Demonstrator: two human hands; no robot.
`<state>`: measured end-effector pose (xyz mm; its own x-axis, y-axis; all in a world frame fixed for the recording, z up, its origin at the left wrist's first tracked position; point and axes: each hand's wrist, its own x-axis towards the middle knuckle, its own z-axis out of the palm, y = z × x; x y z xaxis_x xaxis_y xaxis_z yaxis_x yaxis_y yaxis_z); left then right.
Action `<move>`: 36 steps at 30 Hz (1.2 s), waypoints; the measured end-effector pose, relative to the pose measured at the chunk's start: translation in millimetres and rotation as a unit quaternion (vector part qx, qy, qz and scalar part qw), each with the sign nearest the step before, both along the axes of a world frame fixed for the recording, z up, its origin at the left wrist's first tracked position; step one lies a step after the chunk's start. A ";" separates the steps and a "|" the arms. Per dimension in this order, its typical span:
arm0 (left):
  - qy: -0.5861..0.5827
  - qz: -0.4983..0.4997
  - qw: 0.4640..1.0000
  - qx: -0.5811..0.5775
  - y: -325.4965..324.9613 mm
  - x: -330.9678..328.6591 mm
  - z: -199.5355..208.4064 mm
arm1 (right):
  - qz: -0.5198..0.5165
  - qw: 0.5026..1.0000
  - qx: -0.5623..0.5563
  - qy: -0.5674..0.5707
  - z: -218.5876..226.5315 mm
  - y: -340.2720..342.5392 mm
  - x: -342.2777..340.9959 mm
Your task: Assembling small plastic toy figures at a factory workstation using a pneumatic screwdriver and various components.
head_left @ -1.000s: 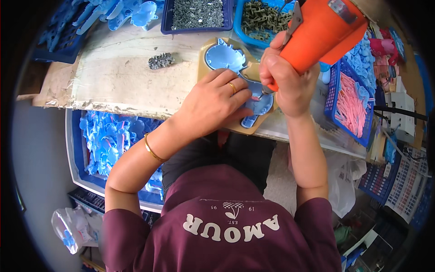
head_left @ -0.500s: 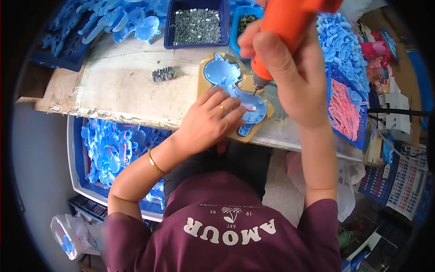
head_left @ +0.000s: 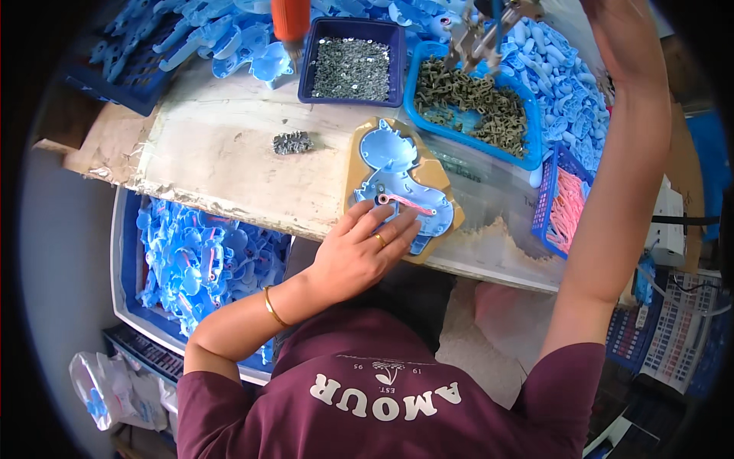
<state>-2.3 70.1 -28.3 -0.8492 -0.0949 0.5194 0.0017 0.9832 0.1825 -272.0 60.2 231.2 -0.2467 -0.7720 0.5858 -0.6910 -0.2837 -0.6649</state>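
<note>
A blue plastic shell part point(head_left: 409, 187) lies in a tan shaped holder point(head_left: 451, 180) at the table's front. A pink strip point(head_left: 413, 204) and a small round piece point(head_left: 383, 199) sit inside the shell. My left hand point(head_left: 359, 252) rests at the shell's lower left edge, fingers stretched out and lying on it, holding nothing visible. My right hand point(head_left: 623, 42) is raised at the upper right, beyond the blue tray; its fingers are cut off by the top edge. An orange power screwdriver point(head_left: 291, 19) hangs at the top, apart from both hands, only its lower end showing.
A dark blue tray of screws point(head_left: 352, 65) and a bright blue tray of brownish metal pieces point(head_left: 474, 107) stand behind the holder. A small screw pile point(head_left: 293, 142) lies left. A basket of pink strips point(head_left: 567, 203) stands right. Blue parts fill a crate point(head_left: 206, 260) below.
My right hand has let go of the orange screwdriver and moved up and right. The screwdriver now hangs farther left. My left hand has slid slightly down the shell, uncovering the pink strip.
</note>
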 end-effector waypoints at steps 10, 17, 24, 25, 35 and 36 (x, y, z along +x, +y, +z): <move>-0.001 0.064 0.998 0.009 0.3 -1.6 -6.5 | 0.132 0.949 -0.109 -0.265 -63.2 14.6 77.0; -0.001 0.062 0.998 0.009 1.7 -4.3 -8.5 | 0.055 0.951 -0.102 -0.287 -80.7 16.6 96.0; -0.006 0.055 0.998 0.005 -1.7 0.1 -5.1 | -0.056 0.953 -0.102 -0.279 -84.5 23.9 132.2; -0.015 0.044 0.999 0.017 -3.7 0.2 -6.7 | -0.101 0.940 -0.100 -0.311 -84.6 22.6 144.3; -0.005 -0.014 0.998 0.054 -16.8 -6.1 2.9 | 0.055 0.979 -0.119 -0.154 -23.5 23.2 -1.1; -0.009 -0.035 0.998 0.061 -18.6 -8.9 9.6 | 0.079 0.986 -0.102 -0.106 -8.0 32.3 -23.4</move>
<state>-11.2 51.5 -18.7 -0.8653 -0.0966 0.4918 0.0646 0.9516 0.3005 -295.4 92.5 223.2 -0.2659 -0.6827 0.6806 -0.4797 -0.5187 -0.7077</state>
